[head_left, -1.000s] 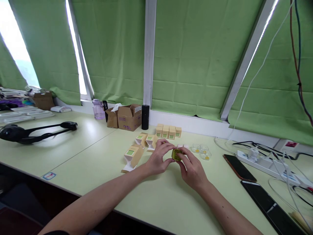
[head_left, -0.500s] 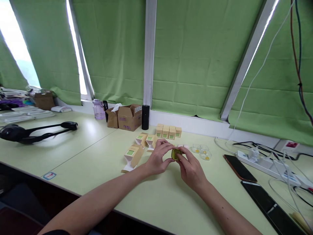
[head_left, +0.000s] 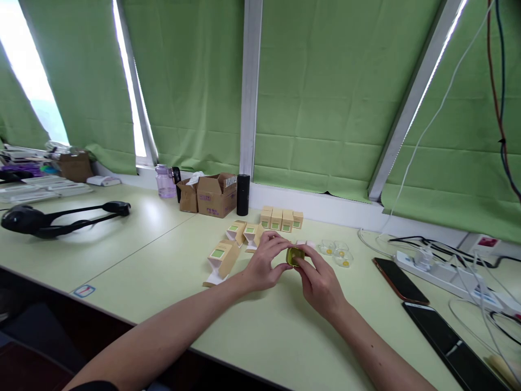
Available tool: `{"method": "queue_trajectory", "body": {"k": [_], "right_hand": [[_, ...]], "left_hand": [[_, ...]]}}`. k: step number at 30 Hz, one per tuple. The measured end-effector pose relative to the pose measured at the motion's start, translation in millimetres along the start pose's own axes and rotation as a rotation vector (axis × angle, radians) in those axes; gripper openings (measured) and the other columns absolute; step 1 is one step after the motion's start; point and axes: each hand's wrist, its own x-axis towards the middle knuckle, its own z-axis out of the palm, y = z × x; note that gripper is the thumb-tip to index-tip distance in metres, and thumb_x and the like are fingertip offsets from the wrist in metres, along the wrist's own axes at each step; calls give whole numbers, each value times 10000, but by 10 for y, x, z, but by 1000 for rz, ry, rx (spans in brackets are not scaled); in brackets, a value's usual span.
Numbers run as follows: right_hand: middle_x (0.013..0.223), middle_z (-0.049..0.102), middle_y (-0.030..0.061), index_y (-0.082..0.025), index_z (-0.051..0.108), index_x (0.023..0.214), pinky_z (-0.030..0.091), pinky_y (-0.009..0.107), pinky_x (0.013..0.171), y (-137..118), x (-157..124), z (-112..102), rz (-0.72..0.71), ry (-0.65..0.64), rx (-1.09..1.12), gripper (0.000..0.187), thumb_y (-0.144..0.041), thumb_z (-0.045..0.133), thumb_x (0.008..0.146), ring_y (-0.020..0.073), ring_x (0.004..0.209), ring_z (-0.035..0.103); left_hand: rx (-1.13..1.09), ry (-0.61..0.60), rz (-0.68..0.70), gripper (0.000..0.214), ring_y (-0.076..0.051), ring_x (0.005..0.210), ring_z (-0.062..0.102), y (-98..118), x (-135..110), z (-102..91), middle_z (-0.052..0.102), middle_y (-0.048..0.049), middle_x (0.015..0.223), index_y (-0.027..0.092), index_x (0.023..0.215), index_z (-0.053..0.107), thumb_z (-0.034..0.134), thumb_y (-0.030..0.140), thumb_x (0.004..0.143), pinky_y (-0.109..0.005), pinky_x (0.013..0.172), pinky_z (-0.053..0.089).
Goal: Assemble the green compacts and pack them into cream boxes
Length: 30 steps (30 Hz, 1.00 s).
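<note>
Between my two hands, above the table, is a small yellow-green container (head_left: 290, 257) with a rounded square outline. My left hand (head_left: 265, 262) is closed on its left edge, thumb below and fingers above. From the other side my right hand (head_left: 321, 279) grips it, with fingertips at its open-looking face; whether anything lies inside I cannot make out. Left of my hands lie open kraft paper boxes (head_left: 224, 257) with green labels and white insides. Just beyond my right hand sit several clear plastic cups (head_left: 343, 258) with yellow spots in them.
Upright kraft boxes (head_left: 276, 219) stand in a row at the back. Behind are a cardboard carton (head_left: 216, 196), a black cylinder (head_left: 243, 195) and a purple bottle (head_left: 165, 181). Rightward lie a phone (head_left: 401, 279), a dark tablet-like device (head_left: 448, 342) and a cabled power strip (head_left: 448, 276).
Both hands stay on the yellow-green container in almost the same pose. The whole view has shifted very slightly; nothing else has visibly moved.
</note>
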Motion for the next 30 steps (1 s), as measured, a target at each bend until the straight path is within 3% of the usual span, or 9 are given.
{"method": "queue_trajectory", "body": {"k": [22, 30], "right_hand": [[1361, 582, 178, -217, 556, 1375, 614, 475, 979, -7, 20, 8, 39, -47, 23, 424, -62, 472, 989, 297, 1272, 615], [1530, 488, 178, -238, 307, 1582, 550, 552, 1084, -44, -15, -34, 105, -44, 86, 644, -125, 525, 987, 319, 1445, 472]], "left_hand": [[7, 8, -4, 420, -301, 1118, 519, -8, -1, -1, 705, -113, 1124, 211, 1295, 645, 732, 263, 888, -514, 989, 472], [-74, 35, -110, 391, -306, 1142, 521, -49, -8, 40, 730, -117, 1094, 204, 1241, 688, 750, 358, 887, -521, 995, 482]]}}
